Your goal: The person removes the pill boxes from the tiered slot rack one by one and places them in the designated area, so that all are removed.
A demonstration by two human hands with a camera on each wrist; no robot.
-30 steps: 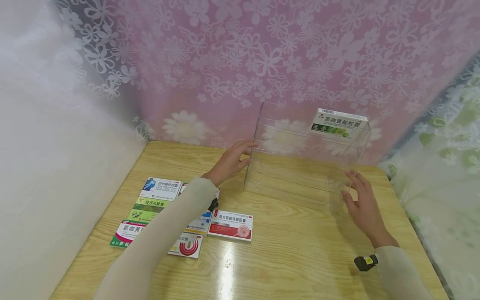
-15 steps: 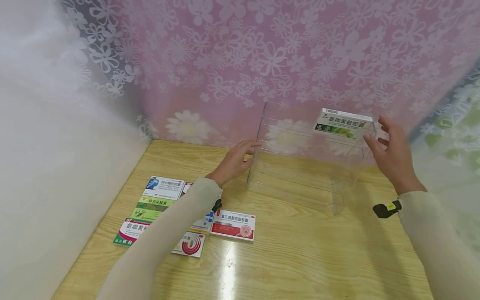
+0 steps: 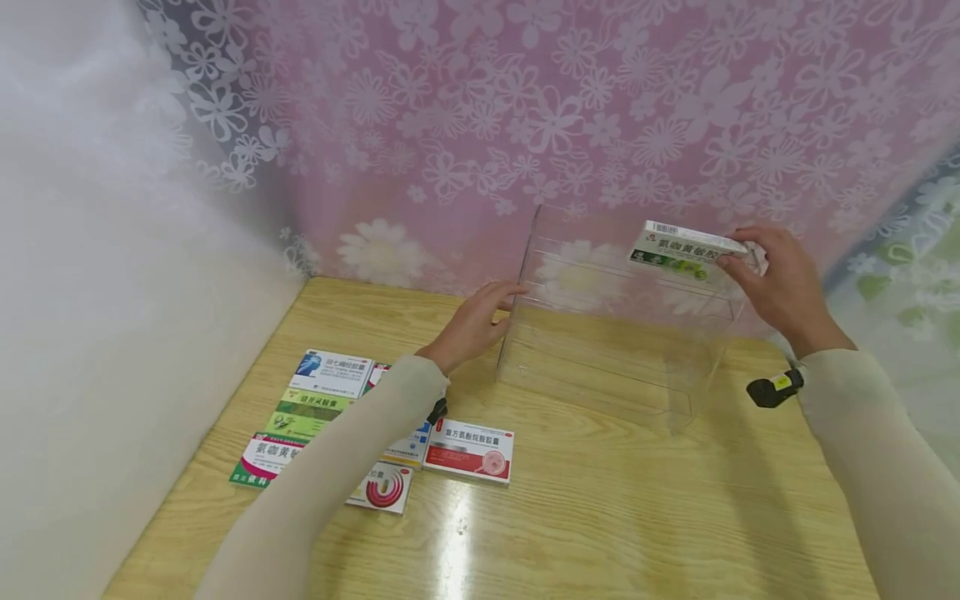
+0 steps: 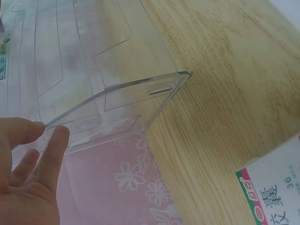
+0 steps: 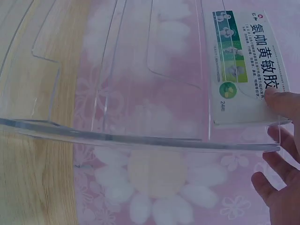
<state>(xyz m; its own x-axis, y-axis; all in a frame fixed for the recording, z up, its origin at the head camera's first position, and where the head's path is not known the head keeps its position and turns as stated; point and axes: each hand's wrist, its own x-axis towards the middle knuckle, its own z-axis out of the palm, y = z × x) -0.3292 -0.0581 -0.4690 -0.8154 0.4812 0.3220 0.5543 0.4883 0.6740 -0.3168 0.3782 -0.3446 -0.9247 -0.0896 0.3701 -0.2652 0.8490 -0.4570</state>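
A clear plastic tiered rack (image 3: 592,398) stands on the table against the flowered cloth. My left hand (image 3: 471,327) pinches the edge of its left side panel; the thumb and fingers (image 4: 55,152) show on either side of that edge in the left wrist view. On the top tier, at the right end, a white and green medicine box (image 3: 678,252) leans upright. My right hand (image 3: 783,287) grips the box's right end, thumb on its printed front. Fingers behind the box are partly hidden. In the right wrist view, the other fingers (image 5: 276,171) hang beside the rack's right panel.
Several medicine boxes lie flat at the left, some hidden under the left sleeve (image 3: 360,450). A red and white box (image 3: 470,452) is nearest the rack. A white wall (image 3: 135,333) bounds the left side; flowered cloth (image 3: 450,125) hangs behind the wooden table (image 3: 585,517).
My right hand has left the rack's lower right side, risen to the top tier and taken hold of the medicine box's right end. The left hand stays at the left panel.
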